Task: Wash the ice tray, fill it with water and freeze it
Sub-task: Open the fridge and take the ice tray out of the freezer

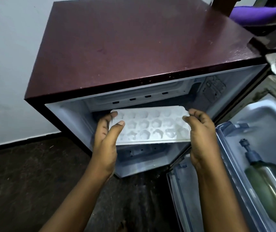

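A white ice tray (152, 125) with several shaped cells sits level in front of the open freezer slot at the top of a small maroon fridge (133, 44). My left hand (107, 139) grips the tray's left end, thumb on top. At the tray's right end my right hand (200, 131) holds it, fingers over the far corner. The tray's far edge is at the mouth of the freezer compartment (133, 99). I cannot tell whether the cells hold water.
The fridge door (267, 124) hangs open to the right, with a green bottle (267, 181) in its shelf. A grey wall stands to the left, dark floor below. A purple item (257, 14) lies behind the fridge at top right.
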A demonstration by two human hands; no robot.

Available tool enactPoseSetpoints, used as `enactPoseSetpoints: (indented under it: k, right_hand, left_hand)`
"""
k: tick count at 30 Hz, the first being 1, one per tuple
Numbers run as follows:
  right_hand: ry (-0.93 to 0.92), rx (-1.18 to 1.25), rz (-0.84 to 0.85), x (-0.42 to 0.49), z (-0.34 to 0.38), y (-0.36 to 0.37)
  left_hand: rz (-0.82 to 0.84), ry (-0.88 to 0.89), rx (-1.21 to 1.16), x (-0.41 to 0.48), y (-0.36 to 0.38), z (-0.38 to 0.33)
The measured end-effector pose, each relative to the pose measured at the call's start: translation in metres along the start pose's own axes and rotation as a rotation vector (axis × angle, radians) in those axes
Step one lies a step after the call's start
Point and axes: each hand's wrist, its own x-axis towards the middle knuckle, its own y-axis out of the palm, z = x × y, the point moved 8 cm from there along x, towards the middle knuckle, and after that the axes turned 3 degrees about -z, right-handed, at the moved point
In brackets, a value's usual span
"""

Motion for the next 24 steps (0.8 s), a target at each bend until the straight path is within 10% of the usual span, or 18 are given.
enactPoseSetpoints:
  k: [24]
  right_hand:
    - [-0.051,0.201,-0.184,-0.207,0.071,-0.118]
  left_hand:
    - [0.33,-0.139,-0.174,-0.097,0.012,-0.104]
